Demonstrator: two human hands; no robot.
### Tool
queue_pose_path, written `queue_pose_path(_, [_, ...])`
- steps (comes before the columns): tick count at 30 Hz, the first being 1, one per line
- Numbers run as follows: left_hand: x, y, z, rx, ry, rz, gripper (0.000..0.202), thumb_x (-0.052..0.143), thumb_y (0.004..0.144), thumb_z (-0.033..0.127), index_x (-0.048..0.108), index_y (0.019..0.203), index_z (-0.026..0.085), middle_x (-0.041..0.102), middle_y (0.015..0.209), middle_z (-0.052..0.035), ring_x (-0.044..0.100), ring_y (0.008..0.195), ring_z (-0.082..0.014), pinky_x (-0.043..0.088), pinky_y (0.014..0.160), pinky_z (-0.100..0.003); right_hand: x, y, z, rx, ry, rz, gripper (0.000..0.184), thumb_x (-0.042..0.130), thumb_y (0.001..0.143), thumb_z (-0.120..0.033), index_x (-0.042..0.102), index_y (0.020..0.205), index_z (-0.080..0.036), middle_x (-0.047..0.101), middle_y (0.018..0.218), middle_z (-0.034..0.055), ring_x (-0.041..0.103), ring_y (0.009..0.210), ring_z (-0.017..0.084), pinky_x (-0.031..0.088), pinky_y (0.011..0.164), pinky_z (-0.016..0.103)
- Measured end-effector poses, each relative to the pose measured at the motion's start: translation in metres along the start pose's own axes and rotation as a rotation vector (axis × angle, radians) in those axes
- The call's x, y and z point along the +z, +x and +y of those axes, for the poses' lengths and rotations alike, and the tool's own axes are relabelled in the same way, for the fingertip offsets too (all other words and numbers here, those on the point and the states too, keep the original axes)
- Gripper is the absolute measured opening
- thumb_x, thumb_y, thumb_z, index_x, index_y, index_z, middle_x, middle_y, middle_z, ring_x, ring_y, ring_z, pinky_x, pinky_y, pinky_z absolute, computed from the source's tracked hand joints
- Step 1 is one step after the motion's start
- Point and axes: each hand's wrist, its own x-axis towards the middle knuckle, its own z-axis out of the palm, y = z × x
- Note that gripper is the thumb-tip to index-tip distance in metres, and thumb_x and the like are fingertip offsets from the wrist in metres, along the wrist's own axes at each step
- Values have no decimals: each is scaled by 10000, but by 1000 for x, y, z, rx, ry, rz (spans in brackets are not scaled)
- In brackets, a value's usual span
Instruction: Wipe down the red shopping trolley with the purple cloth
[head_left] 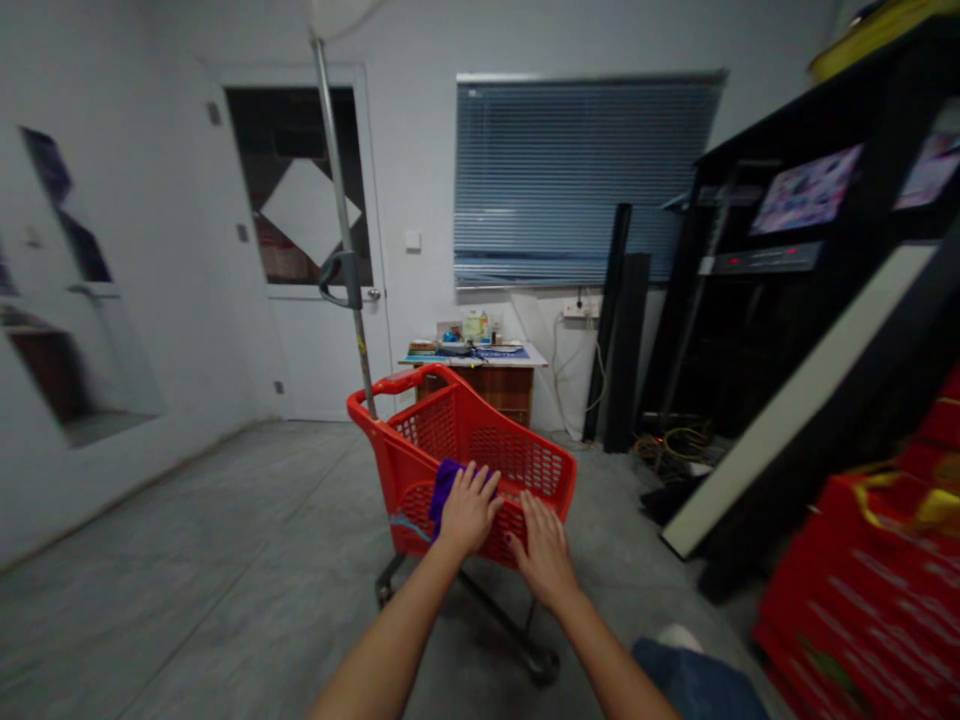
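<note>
A red plastic shopping cart [480,425] with perforated basket sides stands in front of me on a dark wheeled frame. My left hand [468,508] presses a purple cloth [444,492] against the rim and near side of its basket, fingers extended over the fabric. Much of the cloth is hidden under the palm. To the right, my right hand [546,545] rests on the same rim without the cloth, its fingers stretched over the edge and the thumb apart on the outside.
A metal pole [341,200] with a dark handle rises by the cart's handle end. Behind is a small cluttered table [540,355]. A black rack [750,300], leaning panels [787,400] and red bags [862,600] stand on the right, with cables [686,440] on the floor.
</note>
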Motion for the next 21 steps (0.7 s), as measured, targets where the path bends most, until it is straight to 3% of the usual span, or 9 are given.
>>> queue_pose_path(2, [1,-2,9,61,-26,-20,485,394,991,432,453,1441,262,475,1500,-43,315,1443,-252,283,1179,-459,-2,0,1,-1,-2,-5,640,311,981,-517,325,1514,-163,375,1545,88,330,1427,235,250,1177,434])
queue_pose_path(5, [-5,-2,-5,99,-31,-39,468,382,994,433,454,1438,303,434,1530,-16,325,1440,-247,268,1185,-468,-4,-1,6,3,-5,-7,621,310,986,-493,330,1512,-164,392,1536,87,342,1420,229,265,1170,431])
queue_pose_path(9, [-19,2,-47,-73,55,-8,444,357,1000,413,495,1409,312,432,1530,-18,304,1449,-283,259,1175,-513,-3,-1,9,-6,5,7,615,321,984,-481,328,1512,-166,400,1531,87,349,1414,228,277,1165,429])
queue_pose_path(11, [-21,2,-55,-153,88,8,468,352,1000,404,473,1431,268,421,1535,-52,296,1451,-300,269,1167,-521,-1,0,7,-12,13,10,622,322,982,-483,327,1512,-158,396,1533,92,348,1415,231,272,1168,433])
queue_pose_path(13, [-18,1,-47,-158,84,12,498,344,1002,404,428,1462,235,413,1539,-68,298,1450,-300,279,1167,-509,2,0,3,-10,23,14,625,316,982,-486,325,1513,-156,389,1537,95,342,1418,233,265,1171,445])
queue_pose_path(18, [0,-10,3,15,-21,-19,484,332,1007,415,429,1459,271,390,1556,-13,284,1457,-284,294,1170,-479,8,4,1,9,77,-18,622,282,989,-498,312,1518,-172,382,1541,91,326,1428,228,241,1180,463])
queue_pose_path(21, [2,-12,8,69,-54,-47,460,359,1003,412,428,1450,329,382,1560,15,286,1457,-265,286,1175,-486,10,2,13,-22,128,-40,609,247,999,-482,299,1523,-175,371,1548,89,323,1431,217,252,1178,453])
